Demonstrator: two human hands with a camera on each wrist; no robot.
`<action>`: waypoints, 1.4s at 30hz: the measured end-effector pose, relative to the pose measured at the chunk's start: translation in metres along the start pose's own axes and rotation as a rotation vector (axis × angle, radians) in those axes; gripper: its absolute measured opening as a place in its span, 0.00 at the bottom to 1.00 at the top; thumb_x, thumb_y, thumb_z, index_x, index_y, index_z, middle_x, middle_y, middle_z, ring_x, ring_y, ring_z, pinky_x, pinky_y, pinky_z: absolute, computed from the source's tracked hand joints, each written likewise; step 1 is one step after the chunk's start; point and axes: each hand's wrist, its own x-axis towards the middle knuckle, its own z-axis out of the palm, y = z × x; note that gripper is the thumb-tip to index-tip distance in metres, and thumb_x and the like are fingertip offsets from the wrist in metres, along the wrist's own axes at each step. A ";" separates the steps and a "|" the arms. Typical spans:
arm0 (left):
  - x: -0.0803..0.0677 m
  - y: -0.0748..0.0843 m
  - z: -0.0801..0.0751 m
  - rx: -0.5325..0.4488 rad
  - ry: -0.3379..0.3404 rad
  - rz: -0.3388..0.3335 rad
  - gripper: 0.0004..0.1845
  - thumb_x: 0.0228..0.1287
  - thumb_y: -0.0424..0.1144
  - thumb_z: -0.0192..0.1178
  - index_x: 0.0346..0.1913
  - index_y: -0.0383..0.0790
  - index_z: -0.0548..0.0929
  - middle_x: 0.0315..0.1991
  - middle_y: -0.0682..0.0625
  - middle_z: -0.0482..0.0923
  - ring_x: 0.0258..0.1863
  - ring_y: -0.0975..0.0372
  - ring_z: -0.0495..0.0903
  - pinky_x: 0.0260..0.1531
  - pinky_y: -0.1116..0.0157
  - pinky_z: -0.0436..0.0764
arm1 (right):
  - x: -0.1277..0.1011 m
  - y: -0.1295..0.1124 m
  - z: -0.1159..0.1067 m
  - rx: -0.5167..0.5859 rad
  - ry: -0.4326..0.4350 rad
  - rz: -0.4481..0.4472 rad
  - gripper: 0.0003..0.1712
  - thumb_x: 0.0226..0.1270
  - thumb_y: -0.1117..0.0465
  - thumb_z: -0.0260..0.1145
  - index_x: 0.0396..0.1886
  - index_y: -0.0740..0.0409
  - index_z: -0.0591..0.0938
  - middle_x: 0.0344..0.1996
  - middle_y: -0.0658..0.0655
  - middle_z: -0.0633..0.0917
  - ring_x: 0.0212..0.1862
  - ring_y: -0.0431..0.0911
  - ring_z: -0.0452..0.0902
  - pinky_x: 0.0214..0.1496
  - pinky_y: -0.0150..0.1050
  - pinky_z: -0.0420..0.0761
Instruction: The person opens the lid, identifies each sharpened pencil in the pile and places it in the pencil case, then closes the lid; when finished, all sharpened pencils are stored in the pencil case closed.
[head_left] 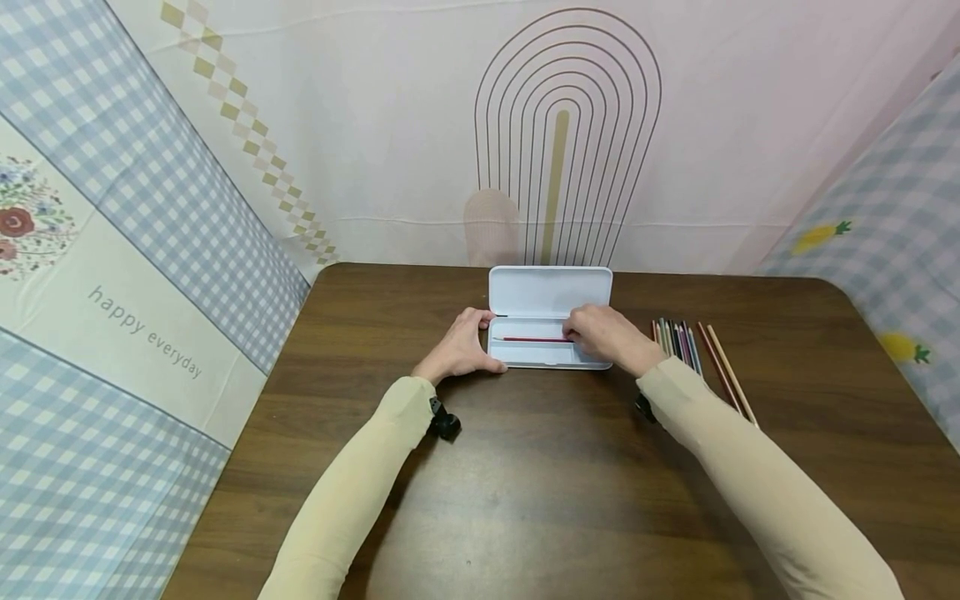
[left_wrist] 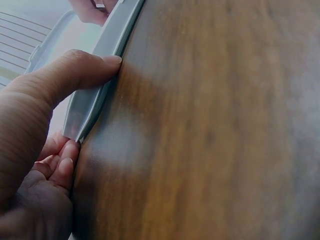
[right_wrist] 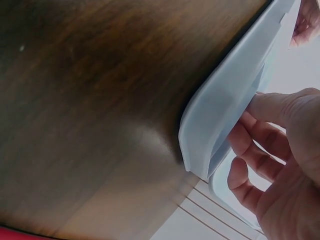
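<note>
A pale-blue pencil case (head_left: 551, 292) lies on the table with its lid raised at the back. Inside the tray, a red pencil (head_left: 534, 339) runs lengthwise. My left hand (head_left: 459, 346) grips the case's left end, its thumb (left_wrist: 97, 70) on the front edge and its fingers round the far corner. Over the right part of the tray, my right hand (head_left: 606, 332) reaches in with curled fingers and pinches the red pencil near its right end. In the right wrist view the case wall (right_wrist: 220, 100) hides the fingertips and the pencil.
Several coloured pencils (head_left: 678, 343) lie side by side just right of my right hand. Beside them are two longer thin sticks (head_left: 727, 371), one reddish-brown and one tan, partly behind the right sleeve. A patterned cloth (head_left: 390, 150) hangs behind the wooden table (head_left: 517, 492).
</note>
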 end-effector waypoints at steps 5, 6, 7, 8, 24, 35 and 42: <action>0.001 0.000 0.000 0.011 0.001 0.001 0.49 0.49 0.45 0.85 0.74 0.35 0.72 0.69 0.39 0.72 0.70 0.49 0.72 0.77 0.53 0.73 | -0.005 -0.003 -0.001 -0.038 0.065 0.011 0.06 0.74 0.69 0.69 0.36 0.62 0.91 0.34 0.60 0.89 0.35 0.51 0.82 0.43 0.52 0.86; 0.001 -0.001 0.000 0.010 0.001 0.002 0.49 0.49 0.45 0.85 0.74 0.35 0.72 0.69 0.39 0.72 0.70 0.50 0.72 0.77 0.53 0.73 | -0.007 -0.004 -0.001 -0.047 0.083 0.013 0.05 0.74 0.69 0.70 0.37 0.62 0.91 0.33 0.60 0.89 0.34 0.51 0.81 0.42 0.52 0.86; 0.001 -0.001 0.000 0.010 0.002 0.002 0.49 0.49 0.45 0.85 0.73 0.34 0.73 0.69 0.39 0.72 0.70 0.50 0.72 0.77 0.53 0.74 | -0.008 -0.005 -0.002 -0.057 0.101 0.015 0.05 0.73 0.69 0.70 0.37 0.63 0.91 0.33 0.60 0.89 0.33 0.51 0.81 0.41 0.52 0.86; 0.001 -0.001 0.000 0.009 0.002 0.002 0.49 0.49 0.44 0.85 0.74 0.34 0.73 0.69 0.39 0.72 0.71 0.49 0.72 0.77 0.53 0.73 | -0.009 -0.006 -0.002 -0.065 0.115 0.019 0.05 0.73 0.69 0.69 0.37 0.63 0.91 0.33 0.60 0.88 0.33 0.51 0.81 0.40 0.52 0.86; -0.002 0.001 -0.001 -0.009 -0.001 -0.002 0.50 0.49 0.44 0.85 0.74 0.34 0.72 0.70 0.39 0.72 0.72 0.48 0.72 0.78 0.52 0.73 | -0.036 -0.023 -0.004 -0.035 0.298 0.184 0.10 0.72 0.64 0.72 0.44 0.67 0.91 0.33 0.64 0.89 0.31 0.55 0.85 0.30 0.48 0.83; -0.001 0.003 -0.001 0.003 0.002 0.002 0.49 0.49 0.45 0.84 0.74 0.34 0.73 0.69 0.39 0.72 0.70 0.49 0.72 0.76 0.52 0.73 | -0.061 -0.028 -0.010 0.068 0.396 0.332 0.14 0.72 0.66 0.69 0.50 0.71 0.90 0.42 0.70 0.91 0.39 0.62 0.88 0.39 0.59 0.87; -0.001 0.002 -0.001 -0.003 0.005 -0.001 0.49 0.49 0.44 0.85 0.74 0.34 0.73 0.69 0.39 0.72 0.71 0.49 0.72 0.76 0.52 0.74 | -0.077 -0.027 -0.012 0.122 0.422 0.379 0.13 0.72 0.67 0.67 0.48 0.72 0.90 0.37 0.69 0.90 0.30 0.55 0.81 0.28 0.48 0.80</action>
